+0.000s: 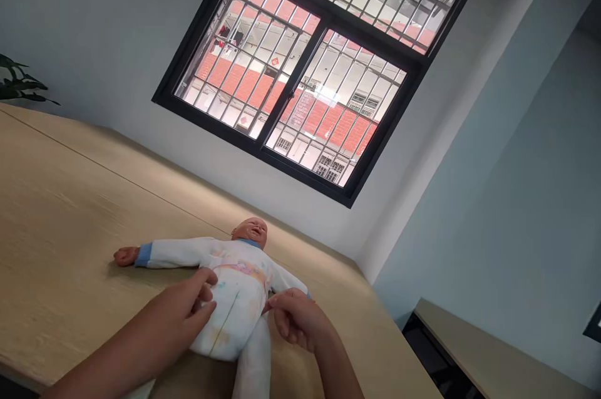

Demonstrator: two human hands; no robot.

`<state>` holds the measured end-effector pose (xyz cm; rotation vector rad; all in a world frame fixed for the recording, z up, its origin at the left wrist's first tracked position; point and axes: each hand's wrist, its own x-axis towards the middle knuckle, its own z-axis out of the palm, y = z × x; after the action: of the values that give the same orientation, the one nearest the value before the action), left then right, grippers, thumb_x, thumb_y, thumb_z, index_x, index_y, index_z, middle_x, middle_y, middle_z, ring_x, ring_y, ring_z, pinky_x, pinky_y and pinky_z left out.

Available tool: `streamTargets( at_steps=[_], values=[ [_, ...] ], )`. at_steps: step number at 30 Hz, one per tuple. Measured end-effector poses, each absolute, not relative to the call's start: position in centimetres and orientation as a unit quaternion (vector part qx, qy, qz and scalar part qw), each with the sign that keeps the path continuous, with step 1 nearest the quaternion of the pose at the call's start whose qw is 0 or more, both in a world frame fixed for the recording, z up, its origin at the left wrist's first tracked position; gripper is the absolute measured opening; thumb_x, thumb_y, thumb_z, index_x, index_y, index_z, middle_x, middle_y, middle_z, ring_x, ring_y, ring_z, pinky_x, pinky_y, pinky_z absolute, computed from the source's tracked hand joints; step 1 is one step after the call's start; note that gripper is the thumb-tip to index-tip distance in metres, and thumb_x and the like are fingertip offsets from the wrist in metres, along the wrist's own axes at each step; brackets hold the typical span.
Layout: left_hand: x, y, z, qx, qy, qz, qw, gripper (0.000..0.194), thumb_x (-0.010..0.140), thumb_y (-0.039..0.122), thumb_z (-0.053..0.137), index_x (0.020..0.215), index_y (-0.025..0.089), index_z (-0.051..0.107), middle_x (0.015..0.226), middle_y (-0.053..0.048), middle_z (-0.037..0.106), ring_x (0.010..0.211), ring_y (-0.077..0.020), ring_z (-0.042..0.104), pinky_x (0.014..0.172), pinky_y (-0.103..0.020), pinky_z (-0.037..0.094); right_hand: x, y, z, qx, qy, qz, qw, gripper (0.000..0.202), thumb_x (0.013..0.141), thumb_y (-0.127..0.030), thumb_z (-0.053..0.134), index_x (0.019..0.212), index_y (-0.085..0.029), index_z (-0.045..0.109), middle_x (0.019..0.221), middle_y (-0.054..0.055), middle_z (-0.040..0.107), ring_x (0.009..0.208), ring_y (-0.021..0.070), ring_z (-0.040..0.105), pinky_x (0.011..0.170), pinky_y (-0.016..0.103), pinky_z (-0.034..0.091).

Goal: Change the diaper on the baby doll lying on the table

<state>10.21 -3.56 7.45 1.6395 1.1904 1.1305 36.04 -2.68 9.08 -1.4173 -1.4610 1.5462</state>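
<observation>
The baby doll point(220, 274), laid face up on the wooden counter point(70, 217), is pinched at its white suit by the left hand point(188, 308) and right hand point(293, 317), so an uneven tug could slide it toward the near edge.

doll point(230, 286): legs run off the bottom edge below the fingers | doll's far hand hidden behind right hand point(293, 317) | left hand point(188, 305): fingertips pressed into cloth, grip unclear | plant point(19, 82) cut by left edge
</observation>
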Motion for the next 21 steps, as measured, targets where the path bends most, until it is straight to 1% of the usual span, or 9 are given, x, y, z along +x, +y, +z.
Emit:
streamTargets(
  at_steps=[1, 3, 6, 9, 12, 14, 15, 19, 21],
  values=[
    [9.7, -3.2, 6.4, 0.676, 0.477, 0.429, 0.362, 0.031, 0.079, 0.035, 0.057, 0.106, 0.019, 0.058, 0.081, -0.001, 0.067, 0.076, -0.0232, 0.065, 0.071, -0.032, 0.047, 36.1, -2.6, 8.9, -0.52, -0.528, 0.6, 0.302, 0.023, 0.078, -0.028, 0.054, 0.081, -0.01, 0.068, 0.038, -0.004, 0.053, 0.025, 0.0064, 0.035, 0.029, 0.018, 0.018],
    [9.5, -1.8, 5.2, 0.698, 0.515, 0.413, 0.278, 0.036, 0.081, 0.037, 0.049, 0.112, 0.019, 0.051, 0.085, -0.003, 0.067, 0.078, -0.0245, 0.065, 0.071, -0.034, 0.045, 36.2, -2.3, 8.7, -0.499, -0.481, 0.644, 0.324, 0.023, 0.077, -0.028, 0.054, 0.083, -0.01, 0.067, 0.042, -0.002, 0.057, 0.026, 0.0059, 0.035, 0.029, 0.017, 0.019],
    [10.3, 0.5, 5.0, 0.714, 0.541, 0.379, 0.233, 0.03, 0.08, 0.038, 0.047, 0.104, 0.019, 0.05, 0.082, -0.004, 0.066, 0.077, -0.0263, 0.064, 0.07, -0.035, 0.043, 36.3, -2.0, 8.4, -0.474, -0.413, 0.705, 0.328, 0.021, 0.079, -0.028, 0.055, 0.084, -0.011, 0.065, 0.046, 0.0, 0.06, 0.027, 0.0054, 0.037, 0.028, 0.015, 0.018],
    [11.1, 1.5, 4.9, 0.712, 0.509, 0.393, 0.281, 0.034, 0.072, 0.032, 0.052, 0.104, 0.019, 0.051, 0.091, -0.006, 0.068, 0.087, -0.0273, 0.066, 0.076, -0.035, 0.045, 35.4, -2.0, 7.8, -0.42, -0.367, 0.761, 0.333, 0.017, 0.08, -0.026, 0.057, 0.08, -0.011, 0.063, 0.046, 0.0, 0.06, 0.028, 0.0042, 0.035, 0.028, 0.014, 0.016],
    [11.2, 1.8, 4.5, 0.659, 0.447, 0.457, 0.396, 0.059, 0.065, 0.029, 0.056, 0.122, 0.018, 0.044, 0.103, -0.007, 0.068, 0.094, -0.0263, 0.066, 0.08, -0.034, 0.048, 33.7, -2.0, 7.1, -0.348, -0.328, 0.759, 0.442, 0.012, 0.075, -0.021, 0.062, 0.071, -0.01, 0.057, 0.05, -0.001, 0.059, 0.031, 0.0001, 0.034, 0.031, 0.01, 0.019],
    [10.6, 1.8, 4.3, 0.611, 0.422, 0.478, 0.47, 0.066, 0.066, 0.033, 0.057, 0.127, 0.017, 0.039, 0.096, -0.006, 0.068, 0.087, -0.0256, 0.068, 0.073, -0.033, 0.049, 32.8, -2.2, 6.9, -0.35, -0.317, 0.727, 0.498, 0.013, 0.075, -0.019, 0.063, 0.069, -0.012, 0.054, 0.052, -0.002, 0.059, 0.033, -0.0004, 0.037, 0.032, 0.009, 0.021],
    [10.1, 1.7, 4.3, 0.597, 0.425, 0.481, 0.481, 0.065, 0.068, 0.037, 0.057, 0.127, 0.016, 0.039, 0.09, -0.004, 0.068, 0.082, -0.0256, 0.068, 0.07, -0.033, 0.049, 32.6, -2.3, 6.9, -0.376, -0.334, 0.702, 0.504, 0.012, 0.075, -0.019, 0.062, 0.07, -0.013, 0.053, 0.052, -0.002, 0.059, 0.033, 0.0009, 0.04, 0.032, 0.01, 0.022],
    [9.0, 1.2, 4.7, 0.64, 0.474, 0.462, 0.39, 0.062, 0.073, 0.045, 0.06, 0.125, 0.015, 0.043, 0.076, -0.001, 0.067, 0.077, -0.0272, 0.067, 0.067, -0.033, 0.046, 32.9, -2.9, 7.6, -0.503, -0.448, 0.604, 0.426, 0.007, 0.076, -0.018, 0.056, 0.071, -0.015, 0.053, 0.049, 0.004, 0.062, 0.03, 0.0083, 0.045, 0.03, 0.016, 0.023],
    [9.4, 1.0, 5.1, 0.658, 0.473, 0.452, 0.373, 0.065, 0.07, 0.043, 0.062, 0.126, 0.015, 0.044, 0.069, 0.002, 0.065, 0.074, -0.0277, 0.067, 0.065, -0.032, 0.045, 33.1, -3.1, 7.8, -0.496, -0.437, 0.635, 0.399, 0.01, 0.079, -0.02, 0.056, 0.072, -0.014, 0.054, 0.048, 0.003, 0.061, 0.028, 0.0074, 0.042, 0.03, 0.016, 0.024]
  ],
)
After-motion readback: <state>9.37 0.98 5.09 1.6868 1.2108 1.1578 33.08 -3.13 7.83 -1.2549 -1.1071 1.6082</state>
